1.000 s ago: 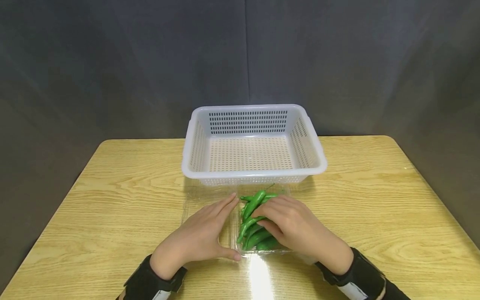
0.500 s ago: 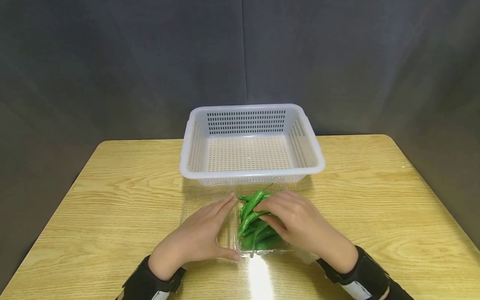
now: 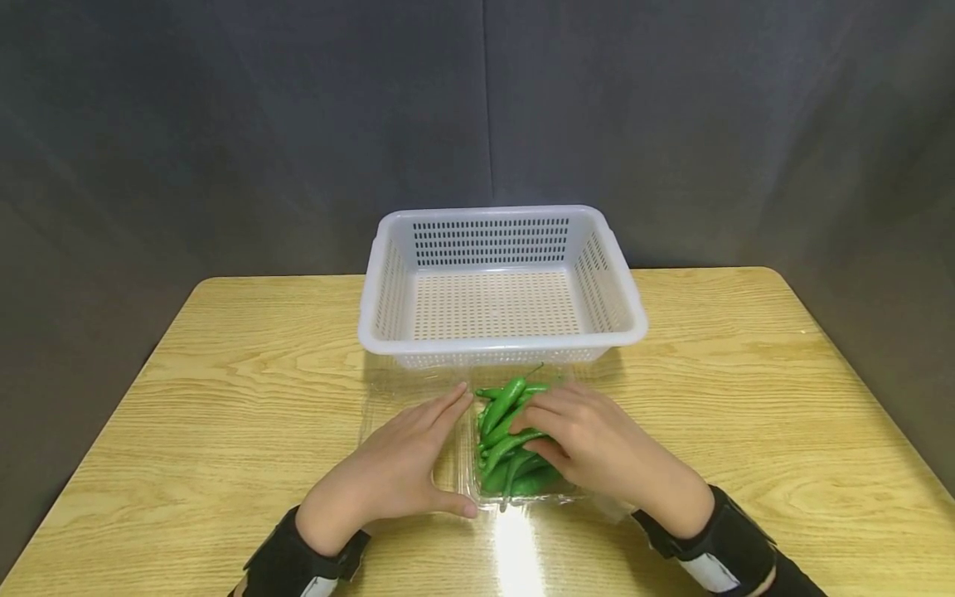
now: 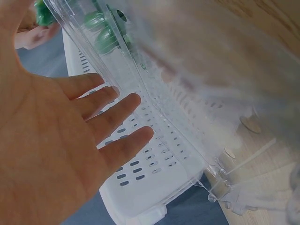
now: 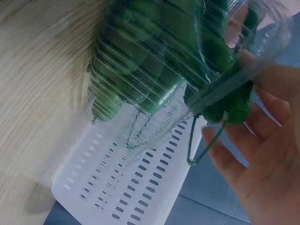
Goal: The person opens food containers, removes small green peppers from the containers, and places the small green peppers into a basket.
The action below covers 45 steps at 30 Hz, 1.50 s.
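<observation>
Head view shows the left hand lying flat, fingers straight, on the opened lid of the clear clamshell box to steady it, while the right hand curls its fingers round green chili peppers in the box's tray on the table. The step looks like gathering peppers; the next move likely calls for a firm grasp and a lift toward the white basket just behind.

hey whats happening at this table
A person works at an open clear clamshell box of green chili peppers on a wooden table. The left hand lies flat on the opened lid, fingers straight. The right hand curls its fingers around peppers in the box. A white slotted basket sits just behind, nothing in it.
</observation>
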Available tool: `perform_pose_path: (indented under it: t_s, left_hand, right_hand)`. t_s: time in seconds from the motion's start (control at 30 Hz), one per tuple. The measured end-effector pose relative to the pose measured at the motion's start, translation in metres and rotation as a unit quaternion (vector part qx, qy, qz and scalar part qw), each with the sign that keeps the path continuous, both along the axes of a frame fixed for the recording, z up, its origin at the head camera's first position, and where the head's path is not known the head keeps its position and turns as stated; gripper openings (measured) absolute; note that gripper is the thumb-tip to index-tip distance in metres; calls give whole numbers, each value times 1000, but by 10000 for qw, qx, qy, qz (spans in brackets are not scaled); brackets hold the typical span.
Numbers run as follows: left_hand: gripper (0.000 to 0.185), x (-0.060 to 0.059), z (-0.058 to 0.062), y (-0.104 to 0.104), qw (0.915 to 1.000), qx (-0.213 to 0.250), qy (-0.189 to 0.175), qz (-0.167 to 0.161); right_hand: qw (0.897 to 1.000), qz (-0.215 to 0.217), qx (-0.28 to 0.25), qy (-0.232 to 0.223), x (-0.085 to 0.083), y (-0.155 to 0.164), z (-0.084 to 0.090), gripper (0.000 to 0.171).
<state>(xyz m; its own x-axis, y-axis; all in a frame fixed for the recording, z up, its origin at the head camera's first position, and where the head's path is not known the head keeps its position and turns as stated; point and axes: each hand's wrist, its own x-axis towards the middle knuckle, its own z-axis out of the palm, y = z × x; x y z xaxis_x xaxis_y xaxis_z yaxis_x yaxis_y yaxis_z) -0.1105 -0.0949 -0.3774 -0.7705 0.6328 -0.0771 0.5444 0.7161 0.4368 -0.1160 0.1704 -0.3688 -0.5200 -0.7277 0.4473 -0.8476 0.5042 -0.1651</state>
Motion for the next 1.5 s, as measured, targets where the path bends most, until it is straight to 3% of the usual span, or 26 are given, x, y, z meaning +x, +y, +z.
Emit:
perform_pose_path:
  t_s: [0.87,1.5]
  left_hand:
    - [122,1,2,0,9999,2,-99,-16]
    - [123,1,3,0,9999,-17,-108,-14]
  right_hand:
    - [9956,-220,745,-522,1,1,-6,31]
    - [9957,-333,699,-504,1,0,-10,24]
